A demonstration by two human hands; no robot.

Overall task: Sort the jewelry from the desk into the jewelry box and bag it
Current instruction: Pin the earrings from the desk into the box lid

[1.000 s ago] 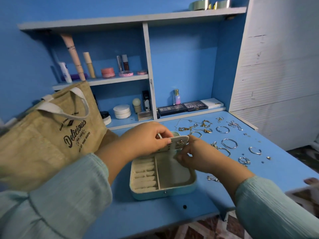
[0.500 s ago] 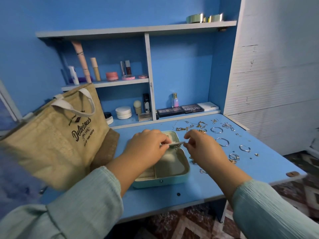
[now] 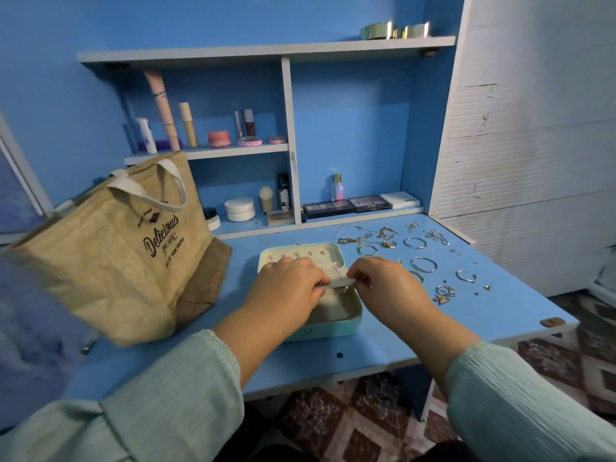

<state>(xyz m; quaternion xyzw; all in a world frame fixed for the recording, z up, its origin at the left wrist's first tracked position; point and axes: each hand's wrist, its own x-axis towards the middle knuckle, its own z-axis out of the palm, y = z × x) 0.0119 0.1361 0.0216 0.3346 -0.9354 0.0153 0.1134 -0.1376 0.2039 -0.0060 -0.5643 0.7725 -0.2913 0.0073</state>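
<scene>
A bedroom dressing corner at home

Blue desk [image 3: 500, 305] with shelves [image 3: 206, 151] of makeup, perfume bottle [image 3: 337, 187], eyeshadow palettes [image 3: 346, 205], patterned rug [image 3: 333, 421] below.

Open teal jewelry box [image 3: 333, 328], scattered jewelry [image 3: 422, 264] beside.

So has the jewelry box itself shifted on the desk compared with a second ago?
Cannot tell. The head camera moved, so the jewelry box only seems shifted; it sits similarly beside the tote bag, by the dark dot on the desk.

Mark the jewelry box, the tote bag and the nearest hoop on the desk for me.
jewelry box [image 3: 328, 330]: head view, teal front wall.
tote bag [image 3: 110, 261]: head view, printed front panel.
hoop [image 3: 423, 264]: head view, silver rim, right of the right hand.
</scene>
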